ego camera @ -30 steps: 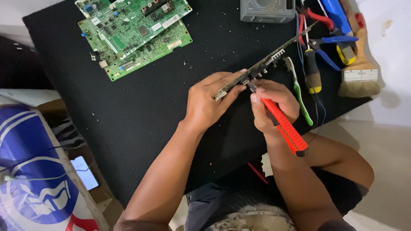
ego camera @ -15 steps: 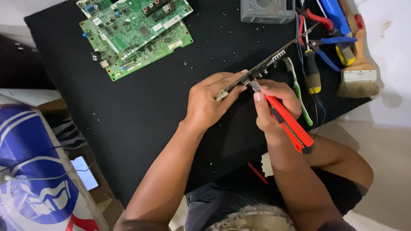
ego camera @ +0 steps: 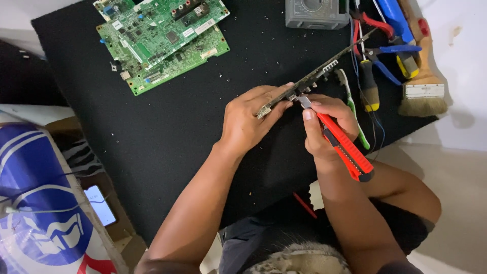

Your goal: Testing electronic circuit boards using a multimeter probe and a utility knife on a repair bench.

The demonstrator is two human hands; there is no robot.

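Note:
My left hand (ego camera: 251,119) grips a circuit board (ego camera: 324,68) held on edge, so I see it as a thin dark strip running up to the right. My right hand (ego camera: 324,124) holds a red utility knife (ego camera: 345,147), its blade tip pressed against the board's lower edge near a small connector. Both hands hover over the black mat (ego camera: 152,132).
Two green circuit boards (ego camera: 162,40) lie stacked at the mat's far left. A grey meter (ego camera: 317,12), pliers (ego camera: 378,48), a screwdriver (ego camera: 369,86), a green toothbrush (ego camera: 352,109) and a paintbrush (ego camera: 423,76) lie at the far right. A phone (ego camera: 100,204) sits lower left.
The knife handle has swung slightly lower and to the right in my right hand. My left hand and the board stay almost still.

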